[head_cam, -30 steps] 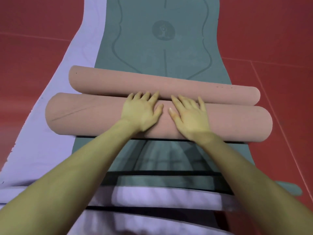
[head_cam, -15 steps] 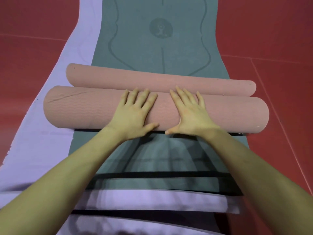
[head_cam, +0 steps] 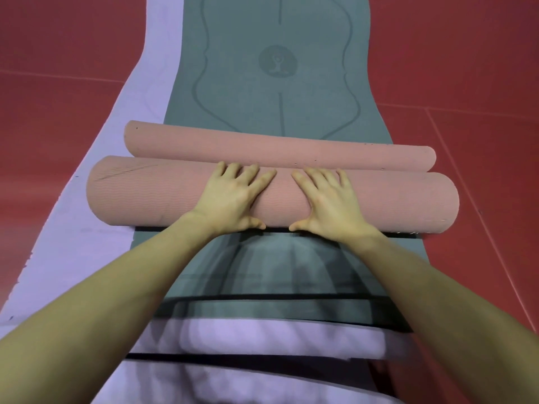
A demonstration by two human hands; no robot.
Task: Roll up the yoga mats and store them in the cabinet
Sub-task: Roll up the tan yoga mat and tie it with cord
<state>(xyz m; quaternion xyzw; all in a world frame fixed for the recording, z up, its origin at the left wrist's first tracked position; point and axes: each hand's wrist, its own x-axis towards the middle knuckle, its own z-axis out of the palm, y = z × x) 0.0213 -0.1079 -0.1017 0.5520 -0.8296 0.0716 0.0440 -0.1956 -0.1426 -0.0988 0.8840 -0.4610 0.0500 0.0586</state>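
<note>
A pink yoga mat lies across the middle of the view as a thick roll (head_cam: 145, 193), with a thinner curled pink end (head_cam: 262, 147) just beyond it. My left hand (head_cam: 230, 199) and my right hand (head_cam: 329, 202) rest side by side on top of the thick roll, palms down, fingers straight and spread, thumbs at its near edge. Under the roll a green mat (head_cam: 277, 83) with printed lines and a round emblem stretches away flat. A lilac mat (head_cam: 140, 97) lies beneath the green one and shows along its left side.
Red floor (head_cam: 466, 83) with thin seams surrounds the mats on both sides. Near me the green and lilac mats overlap in bands with dark edges (head_cam: 262, 298).
My hands slid back over the thick roll toward its near edge, then stayed put. The view has shifted so the mats sit a little higher and closer.
</note>
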